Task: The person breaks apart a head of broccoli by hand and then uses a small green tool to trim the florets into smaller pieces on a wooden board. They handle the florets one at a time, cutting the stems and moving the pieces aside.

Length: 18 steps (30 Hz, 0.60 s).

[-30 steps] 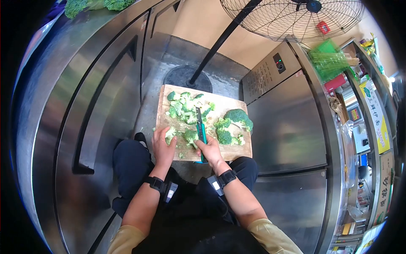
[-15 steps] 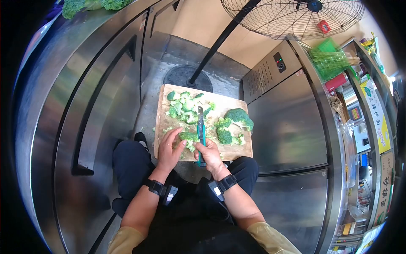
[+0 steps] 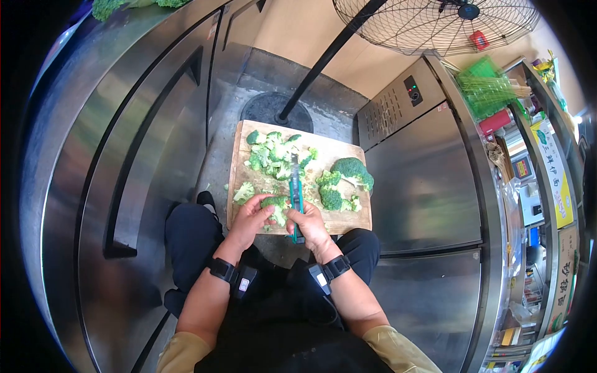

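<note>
My left hand (image 3: pixel 252 217) is closed on a broccoli floret (image 3: pixel 278 210), its stalk side turned toward my right hand. In my right hand (image 3: pixel 310 225) is a knife (image 3: pixel 295 189) with a green handle, its blade pointing away from me, close beside that floret. Both hands are above the near edge of a wooden cutting board (image 3: pixel 339 149). A loose floret (image 3: pixel 244 192) lies on the board just left of my left hand. Farther back is a pile of cut broccoli florets (image 3: pixel 272 153). Larger broccoli pieces (image 3: pixel 351 172) rest on the right side.
The board sits in front of my knees. Behind it stands a fan (image 3: pixel 467 12) on a round black base (image 3: pixel 261 110). Steel cabinets (image 3: pixel 149 143) line the left, and a steel fridge (image 3: pixel 423 186) is on the right. Beyond it, shelves (image 3: pixel 541 248) hold packages.
My left hand has drawn its fingers in around the floret. The loose floret at the board's left now shows beside that hand. The knife has barely moved.
</note>
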Available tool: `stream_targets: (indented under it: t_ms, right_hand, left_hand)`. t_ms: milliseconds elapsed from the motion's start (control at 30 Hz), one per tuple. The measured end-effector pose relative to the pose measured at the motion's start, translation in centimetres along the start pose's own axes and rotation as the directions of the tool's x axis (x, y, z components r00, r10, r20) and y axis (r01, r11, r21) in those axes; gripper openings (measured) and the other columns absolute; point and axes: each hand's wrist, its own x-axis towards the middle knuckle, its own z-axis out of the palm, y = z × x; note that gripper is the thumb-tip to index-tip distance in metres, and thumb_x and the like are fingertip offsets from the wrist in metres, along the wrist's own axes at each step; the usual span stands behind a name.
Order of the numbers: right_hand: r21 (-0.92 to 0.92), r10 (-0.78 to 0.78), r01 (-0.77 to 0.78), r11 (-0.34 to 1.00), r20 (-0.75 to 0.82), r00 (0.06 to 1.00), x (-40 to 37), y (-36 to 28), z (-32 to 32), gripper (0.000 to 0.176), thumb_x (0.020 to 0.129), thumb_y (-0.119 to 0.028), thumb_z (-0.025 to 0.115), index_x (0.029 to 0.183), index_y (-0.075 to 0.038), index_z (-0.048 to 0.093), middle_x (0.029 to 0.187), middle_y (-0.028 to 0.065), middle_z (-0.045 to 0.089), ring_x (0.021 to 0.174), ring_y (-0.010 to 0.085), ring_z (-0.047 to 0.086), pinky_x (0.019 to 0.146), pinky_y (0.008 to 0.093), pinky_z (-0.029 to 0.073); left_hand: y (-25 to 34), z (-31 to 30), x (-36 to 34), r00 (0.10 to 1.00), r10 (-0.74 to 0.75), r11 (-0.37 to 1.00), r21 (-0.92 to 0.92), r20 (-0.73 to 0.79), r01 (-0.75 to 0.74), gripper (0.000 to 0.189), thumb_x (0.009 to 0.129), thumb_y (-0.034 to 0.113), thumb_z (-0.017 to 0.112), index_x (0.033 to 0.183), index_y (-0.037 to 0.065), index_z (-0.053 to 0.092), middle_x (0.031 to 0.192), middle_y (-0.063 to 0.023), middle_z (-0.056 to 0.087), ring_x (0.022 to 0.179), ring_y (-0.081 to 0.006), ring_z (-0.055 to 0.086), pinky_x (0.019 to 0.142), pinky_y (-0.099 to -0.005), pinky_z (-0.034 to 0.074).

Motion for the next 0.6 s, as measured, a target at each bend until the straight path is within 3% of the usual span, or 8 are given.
stream_targets:
  t_ms: [233, 267, 433, 600]
  right_hand:
    - [0.232, -0.013, 0.017, 0.973, -0.018, 1.0, 0.1, 0.2, 0.4, 0.011, 0.085, -0.007, 0.063, 0.094, -0.007, 0.056, 0.061, 0.0004, 0.054, 0.048, 0.0091, 0.05, 0.045, 0.0229, 0.04]
    - [0.172, -0.011, 0.016, 0.985, -0.027, 1.0, 0.0, 0.2, 0.4, 0.011, 0.085, -0.008, 0.063, 0.094, -0.007, 0.056, 0.061, 0.0002, 0.054, 0.048, 0.009, 0.05, 0.045, 0.0228, 0.04]
    - [-0.039, -0.055, 0.054, 0.998, -0.035, 0.998, -0.3, 0.5, 0.8, 0.013, 0.086, -0.012, 0.066, 0.092, -0.006, 0.057, 0.062, -0.0008, 0.053, 0.048, 0.0083, 0.049, 0.045, 0.0225, 0.039]
    - [-0.023, -0.043, 0.043, 0.999, -0.005, 0.999, -0.5, -0.3, 1.1, 0.016, 0.085, -0.015, 0.068, 0.093, -0.005, 0.058, 0.062, -0.0021, 0.054, 0.048, 0.007, 0.049, 0.046, 0.0214, 0.039]
  left_hand:
    - [0.4, -0.2, 0.2, 0.995, 0.005, 0.948, -0.317, -0.098, -0.036, 0.032, 0.092, 0.014, 0.056, 0.122, 0.005, 0.049, 0.107, -0.0052, 0.057, 0.094, -0.014, 0.058, 0.078, -0.0277, 0.052]
    - [0.7, -0.2, 0.3, 0.992, 0.02, 0.93, -0.362, -0.123, -0.064, 0.032, 0.092, 0.014, 0.057, 0.122, 0.005, 0.048, 0.107, -0.0051, 0.057, 0.094, -0.0144, 0.058, 0.078, -0.028, 0.052]
    - [1.0, -0.3, 0.3, 0.991, 0.039, 0.928, -0.364, -0.126, -0.083, 0.031, 0.092, 0.014, 0.057, 0.121, 0.006, 0.048, 0.109, -0.0055, 0.056, 0.096, -0.0143, 0.057, 0.081, -0.0289, 0.052]
    - [1.0, 0.0, 0.0, 0.998, 0.036, 0.966, -0.256, -0.048, -0.047, 0.031, 0.091, 0.011, 0.058, 0.12, 0.007, 0.049, 0.109, -0.0035, 0.056, 0.096, -0.0128, 0.057, 0.081, -0.0276, 0.051]
